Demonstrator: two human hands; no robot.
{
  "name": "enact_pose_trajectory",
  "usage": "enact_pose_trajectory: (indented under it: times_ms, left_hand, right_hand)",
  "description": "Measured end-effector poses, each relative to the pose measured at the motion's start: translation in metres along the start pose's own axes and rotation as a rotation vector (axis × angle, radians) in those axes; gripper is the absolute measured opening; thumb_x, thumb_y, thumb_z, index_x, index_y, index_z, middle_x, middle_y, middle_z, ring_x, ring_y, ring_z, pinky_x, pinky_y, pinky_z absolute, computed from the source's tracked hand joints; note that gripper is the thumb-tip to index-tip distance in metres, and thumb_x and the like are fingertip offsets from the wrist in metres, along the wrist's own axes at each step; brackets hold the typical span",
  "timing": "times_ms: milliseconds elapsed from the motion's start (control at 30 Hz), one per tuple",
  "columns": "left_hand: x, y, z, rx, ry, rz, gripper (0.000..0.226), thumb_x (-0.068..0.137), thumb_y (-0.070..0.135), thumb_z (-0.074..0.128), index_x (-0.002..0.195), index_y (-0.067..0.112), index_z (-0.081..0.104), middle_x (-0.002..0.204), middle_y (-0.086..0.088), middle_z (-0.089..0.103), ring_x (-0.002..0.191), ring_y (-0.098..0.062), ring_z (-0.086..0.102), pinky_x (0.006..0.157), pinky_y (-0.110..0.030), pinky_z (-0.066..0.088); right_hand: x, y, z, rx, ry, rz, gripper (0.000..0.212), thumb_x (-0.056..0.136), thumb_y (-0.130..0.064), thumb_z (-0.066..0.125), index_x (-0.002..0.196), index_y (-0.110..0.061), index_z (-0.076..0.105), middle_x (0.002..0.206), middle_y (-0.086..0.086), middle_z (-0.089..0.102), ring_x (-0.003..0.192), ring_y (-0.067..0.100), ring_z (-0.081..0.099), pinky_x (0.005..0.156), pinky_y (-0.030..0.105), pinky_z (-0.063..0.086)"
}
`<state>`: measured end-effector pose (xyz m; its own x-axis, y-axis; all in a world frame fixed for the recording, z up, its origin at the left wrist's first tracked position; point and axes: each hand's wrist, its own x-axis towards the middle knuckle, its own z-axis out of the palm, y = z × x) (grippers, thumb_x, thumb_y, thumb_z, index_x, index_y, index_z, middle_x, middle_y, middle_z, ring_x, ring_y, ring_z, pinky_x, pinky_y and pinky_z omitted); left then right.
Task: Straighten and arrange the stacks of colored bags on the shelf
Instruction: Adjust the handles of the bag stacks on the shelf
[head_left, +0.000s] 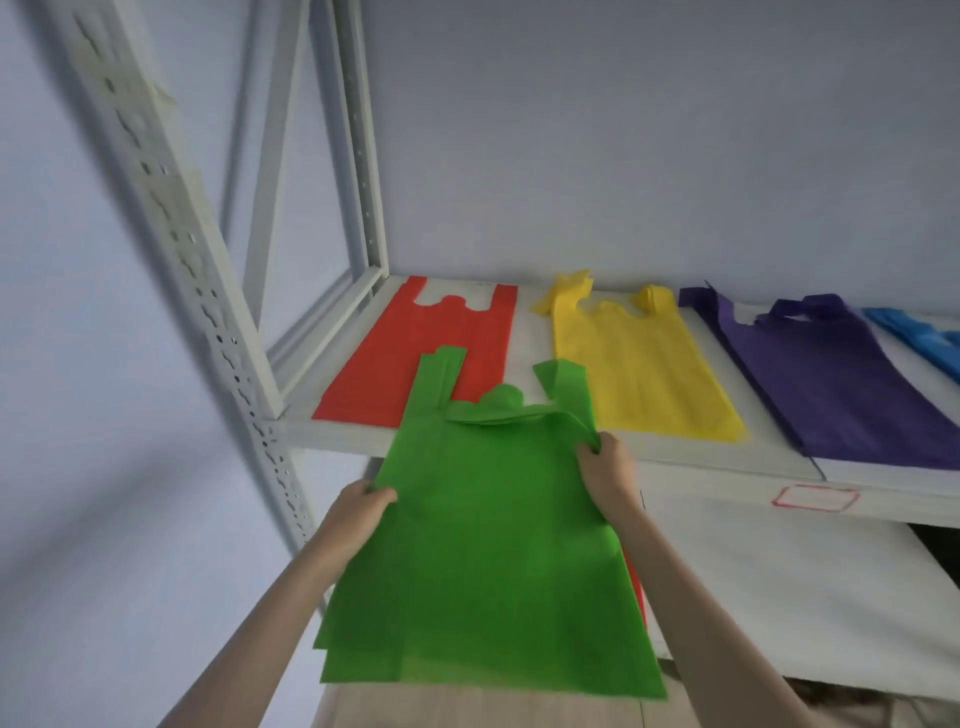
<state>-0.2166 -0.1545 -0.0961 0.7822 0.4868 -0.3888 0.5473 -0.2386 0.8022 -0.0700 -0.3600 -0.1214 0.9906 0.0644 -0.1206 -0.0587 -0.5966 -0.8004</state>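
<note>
Shelf unit (332, 431): pale metal rack with perforated uprights; the white shelf board runs left to right against a plain wall, and a red-outlined label (814, 498) sits on its front edge.

Green bags (483, 561): largest item in view, a thin stack of at least two layers, held flat in front of the shelf. The upper part lies over the shelf's front edge and overlaps the near corner of the red bag; the lower part hangs free below the shelf. Both handles point toward the wall. A red strip shows at the stack's lower right edge.

Purple bag (836, 384): flat on the shelf, right of the yellow one, handles crumpled.

Yellow bag (639, 374): flat on the shelf, between red and purple, handles folded and rumpled.

Red bag (431, 353): flat at the shelf's left end, handles toward the wall, lying straight.

Blue bag (919, 338): only a part is visible at the far right edge.

Left hand (358, 509): grip closed on the left side edge of the green bags, fingers curled around the fabric; bare forearm reaches up from lower left.

Right hand (608, 467): grip pinched on the top right corner of the green bags, just below the right handle, bunching the fabric; bare forearm extends from lower right.
</note>
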Motion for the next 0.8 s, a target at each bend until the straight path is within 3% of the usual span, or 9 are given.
enact_pose_trajectory:
  times_ms: [67, 167, 233, 367, 500, 567, 633, 800]
  left_hand:
    - [-0.017, -0.015, 0.006, 0.015, -0.006, -0.026, 0.037, 0.094, 0.014, 0.043, 0.127, -0.003, 0.048, 0.096, -0.011, 0.06, 0.089, -0.023, 0.057, 0.081, -0.034, 0.047]
    - [-0.031, -0.035, 0.014, 0.057, -0.005, -0.059, 0.047, 0.095, 0.018, 0.042, 0.138, 0.0, 0.038, 0.137, -0.015, 0.047, 0.127, -0.029, 0.044, 0.107, -0.041, 0.035]
    - [-0.032, -0.05, 0.019, 0.086, -0.029, -0.087, 0.051, 0.095, 0.019, 0.041, 0.142, 0.001, 0.032, 0.144, -0.014, 0.039, 0.134, -0.027, 0.037, 0.11, -0.039, 0.031]
    - [-0.024, -0.089, 0.028, 0.129, -0.096, -0.172, 0.047, 0.095, 0.019, 0.041, 0.137, -0.001, 0.036, 0.115, -0.009, 0.048, 0.108, -0.02, 0.046, 0.096, -0.034, 0.038]
    - [-0.003, -0.122, 0.033, 0.148, -0.154, -0.244, 0.046, 0.093, 0.018, 0.041, 0.135, -0.001, 0.041, 0.127, -0.015, 0.054, 0.115, -0.025, 0.054, 0.101, -0.038, 0.044]
    - [0.017, -0.132, 0.033, 0.156, -0.165, -0.25, 0.042, 0.093, 0.017, 0.041, 0.131, -0.001, 0.044, 0.11, -0.011, 0.06, 0.093, -0.018, 0.058, 0.084, -0.031, 0.049]
    - [0.043, -0.137, 0.031, 0.155, -0.171, -0.246, 0.04, 0.094, 0.015, 0.041, 0.13, -0.002, 0.044, 0.101, -0.006, 0.056, 0.078, -0.012, 0.05, 0.069, -0.022, 0.043]
    - [0.172, -0.156, 0.039, 0.118, -0.085, -0.123, 0.029, 0.093, 0.015, 0.041, 0.116, 0.002, 0.051, 0.077, -0.002, 0.047, 0.066, -0.014, 0.044, 0.059, -0.023, 0.037]
  right_hand:
    - [-0.023, 0.018, 0.002, 0.015, -0.007, 0.015, 0.011, 0.097, -0.011, 0.04, 0.099, -0.005, 0.049, 0.074, 0.006, 0.05, 0.05, 0.011, 0.037, 0.041, 0.021, 0.028]
    - [-0.043, 0.045, 0.012, 0.079, 0.013, 0.057, 0.016, 0.097, -0.013, 0.042, 0.103, -0.002, 0.052, 0.064, 0.0, 0.046, 0.045, 0.01, 0.037, 0.04, 0.02, 0.028]
    - [-0.054, 0.062, 0.022, 0.099, 0.012, 0.082, 0.015, 0.097, -0.012, 0.042, 0.102, -0.002, 0.052, 0.064, -0.001, 0.045, 0.045, 0.01, 0.036, 0.04, 0.02, 0.028]
    - [-0.066, 0.093, 0.045, 0.069, -0.019, 0.17, 0.007, 0.097, -0.007, 0.041, 0.093, -0.005, 0.046, 0.064, -0.002, 0.043, 0.046, 0.008, 0.034, 0.041, 0.018, 0.028]
    - [-0.061, 0.112, 0.075, 0.004, -0.081, 0.269, 0.005, 0.097, -0.004, 0.04, 0.093, -0.005, 0.044, 0.066, -0.001, 0.042, 0.048, 0.009, 0.035, 0.043, 0.018, 0.029]
    - [-0.048, 0.112, 0.09, -0.023, -0.105, 0.278, 0.005, 0.096, -0.004, 0.04, 0.093, -0.005, 0.044, 0.066, -0.001, 0.043, 0.048, 0.009, 0.035, 0.043, 0.018, 0.03]
    - [-0.032, 0.109, 0.105, -0.057, -0.131, 0.292, 0.008, 0.096, -0.002, 0.04, 0.098, -0.002, 0.048, 0.065, -0.001, 0.043, 0.048, 0.009, 0.035, 0.043, 0.018, 0.03]
    - [0.076, 0.112, 0.178, -0.081, -0.109, 0.203, 0.027, 0.095, 0.0, 0.039, 0.119, 0.007, 0.051, 0.065, 0.0, 0.046, 0.045, 0.01, 0.035, 0.03, 0.012, 0.031]
